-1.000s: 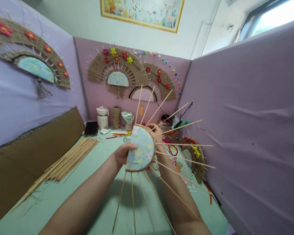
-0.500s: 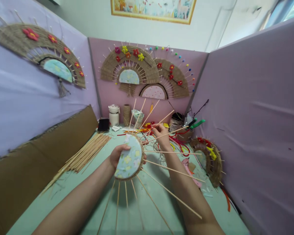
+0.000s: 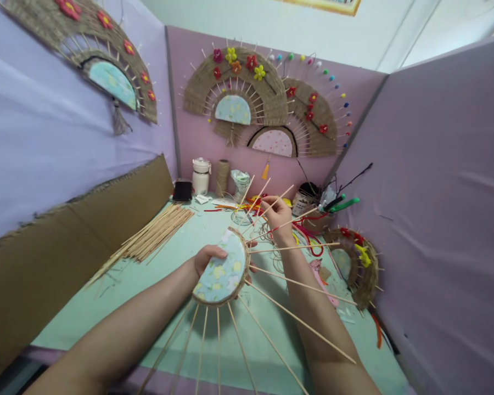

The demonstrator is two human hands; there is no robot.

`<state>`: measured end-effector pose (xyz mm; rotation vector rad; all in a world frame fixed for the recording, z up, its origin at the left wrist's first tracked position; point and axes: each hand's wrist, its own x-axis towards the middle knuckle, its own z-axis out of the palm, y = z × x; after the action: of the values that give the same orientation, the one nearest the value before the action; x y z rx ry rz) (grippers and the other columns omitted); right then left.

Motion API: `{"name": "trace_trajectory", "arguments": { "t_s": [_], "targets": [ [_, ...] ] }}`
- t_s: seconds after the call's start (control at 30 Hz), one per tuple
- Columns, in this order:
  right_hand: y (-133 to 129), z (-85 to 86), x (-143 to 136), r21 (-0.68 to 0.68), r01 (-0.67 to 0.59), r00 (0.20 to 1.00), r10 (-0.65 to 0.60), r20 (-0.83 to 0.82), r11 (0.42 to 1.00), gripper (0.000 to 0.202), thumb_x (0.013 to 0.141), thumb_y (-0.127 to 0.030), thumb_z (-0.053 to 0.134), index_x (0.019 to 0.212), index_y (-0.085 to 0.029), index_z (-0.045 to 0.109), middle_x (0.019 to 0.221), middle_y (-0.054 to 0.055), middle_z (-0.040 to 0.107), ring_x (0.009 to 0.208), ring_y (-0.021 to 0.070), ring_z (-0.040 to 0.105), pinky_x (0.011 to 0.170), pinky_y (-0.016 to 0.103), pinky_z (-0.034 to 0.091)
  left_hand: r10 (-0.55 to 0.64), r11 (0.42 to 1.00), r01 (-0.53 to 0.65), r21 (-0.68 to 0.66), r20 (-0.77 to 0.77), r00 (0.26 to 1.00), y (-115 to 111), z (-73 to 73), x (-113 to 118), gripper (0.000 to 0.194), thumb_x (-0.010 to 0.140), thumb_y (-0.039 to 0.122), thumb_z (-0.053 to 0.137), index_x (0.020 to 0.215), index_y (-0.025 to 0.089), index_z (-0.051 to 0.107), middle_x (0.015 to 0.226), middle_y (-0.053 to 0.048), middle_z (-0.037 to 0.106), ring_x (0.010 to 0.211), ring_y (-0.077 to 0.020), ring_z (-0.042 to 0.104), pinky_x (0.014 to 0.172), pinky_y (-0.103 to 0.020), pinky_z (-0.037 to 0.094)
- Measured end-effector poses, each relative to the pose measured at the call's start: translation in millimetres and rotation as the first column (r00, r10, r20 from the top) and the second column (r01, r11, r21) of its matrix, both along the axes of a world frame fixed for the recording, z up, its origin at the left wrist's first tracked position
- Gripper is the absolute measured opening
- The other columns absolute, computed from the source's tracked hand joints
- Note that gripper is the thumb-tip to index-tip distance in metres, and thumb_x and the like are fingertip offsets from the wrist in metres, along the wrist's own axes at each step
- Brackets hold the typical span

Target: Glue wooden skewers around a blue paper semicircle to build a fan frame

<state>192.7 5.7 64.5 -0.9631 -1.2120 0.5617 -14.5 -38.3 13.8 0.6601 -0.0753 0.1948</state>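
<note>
My left hand (image 3: 208, 258) grips a half-round fan base (image 3: 224, 274) covered in pale blue floral fabric. Its thumb lies on the fabric and the fingers wrap behind, their tips showing past the curved edge. Several thin wooden sticks (image 3: 302, 286) radiate from that brown, twine-like edge. Beyond the base, among the upper sticks, my right hand (image 3: 278, 216) is closed in a pinch. What its fingertips hold is too fine to make out; loose twine (image 3: 274, 258) lies on the table behind it.
A bundle of sticks (image 3: 158, 233) lies left, beside a brown cardboard strip (image 3: 78, 214). Along the back stand a white jar (image 3: 201, 175), a twine spool (image 3: 222, 177) and pots with green-handled tools (image 3: 343, 204). A small woven fan (image 3: 356, 269) rests at right; finished fans (image 3: 234, 71) hang behind.
The camera view has tilted down and turned left. The fan base has come a little nearer to me, and my right hand has risen slightly relative to it, still pinching.
</note>
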Motion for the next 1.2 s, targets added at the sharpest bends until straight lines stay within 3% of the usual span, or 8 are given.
{"name": "trace_trajectory", "arguments": {
  "t_s": [0.27, 0.5, 0.7, 0.9, 1.1, 1.2],
  "targets": [
    [0, 1.4, 1, 0.013, -0.017, 1.000, 0.017, -0.019, 1.000, 0.016, 0.070, -0.032, 0.068, 0.079, -0.019, 0.065, 0.072, 0.000, 0.064, 0.067, 0.0153, 0.057, 0.066, 0.029, 0.047, 0.067, 0.998, -0.067, 0.018, 0.020, 0.998, -9, 3.8, 7, 0.072, 0.065, 0.009, 0.059, 0.136, 0.019, 0.050, 0.141, -0.016, 0.053, 0.117, -0.0376, 0.060, 0.080, -0.051, 0.056],
    [2, 1.6, 8, -0.012, -0.028, 0.997, 0.027, -0.070, 1.000, 0.015, 0.071, -0.032, 0.068, 0.078, -0.020, 0.064, 0.070, -0.001, 0.062, 0.066, 0.0146, 0.057, 0.064, 0.029, 0.047, 0.221, 0.975, -0.222, 0.018, 0.030, 0.975, -14, -2.3, 14, 0.068, 0.065, 0.000, 0.054, 0.131, 0.017, 0.055, 0.133, -0.015, 0.061, 0.118, -0.0336, 0.060, 0.089, -0.054, 0.053],
    [0, 10.6, 35, -0.041, -0.020, 0.993, 0.015, -0.115, 0.999, 0.022, 0.066, -0.031, 0.074, 0.081, -0.020, 0.063, 0.069, -0.003, 0.061, 0.061, 0.0115, 0.053, 0.056, 0.024, 0.042, 0.228, 0.973, -0.227, -0.030, 0.032, 0.973, -9, -2.7, 11, 0.065, 0.066, 0.002, 0.052, 0.130, 0.016, 0.056, 0.124, -0.014, 0.066, 0.116, -0.0327, 0.060, 0.092, -0.057, 0.049],
    [-21, 25.9, 81, -0.126, -0.138, 0.982, 0.119, -0.145, 0.982, 0.028, 0.065, -0.034, 0.077, 0.086, -0.020, 0.064, 0.057, -0.008, 0.050, 0.045, 0.0064, 0.036, 0.042, 0.021, 0.028, 0.233, 0.972, -0.230, -0.051, 0.047, 0.971, 2, -8.4, 5, 0.065, 0.067, 0.003, 0.050, 0.130, 0.018, 0.055, 0.121, -0.013, 0.066, 0.116, -0.0303, 0.061, 0.096, -0.054, 0.047],
    [-53, 45.3, 100, -0.137, -0.256, 0.960, 0.235, -0.154, 0.957, 0.032, 0.061, -0.032, 0.080, 0.088, -0.023, 0.067, 0.063, -0.006, 0.052, 0.050, 0.0071, 0.040, 0.047, 0.022, 0.034, 0.224, 0.974, -0.222, -0.048, 0.051, 0.973, 4, -9.6, 2, 0.063, 0.070, 0.006, 0.050, 0.132, 0.018, 0.054, 0.116, -0.011, 0.067, 0.112, -0.0286, 0.063, 0.094, -0.052, 0.048],
    [-62, 51.0, 97, -0.070, -0.288, 0.949, 0.275, -0.151, 0.955, 0.028, 0.061, -0.028, 0.079, 0.086, -0.024, 0.067, 0.067, -0.004, 0.056, 0.051, 0.0081, 0.042, 0.049, 0.024, 0.035, 0.200, 0.978, -0.197, -0.063, 0.038, 0.979, 2, -9.3, 5, 0.064, 0.070, 0.007, 0.050, 0.133, 0.019, 0.052, 0.115, -0.011, 0.067, 0.110, -0.0278, 0.063, 0.093, -0.053, 0.049]
  ]
}}
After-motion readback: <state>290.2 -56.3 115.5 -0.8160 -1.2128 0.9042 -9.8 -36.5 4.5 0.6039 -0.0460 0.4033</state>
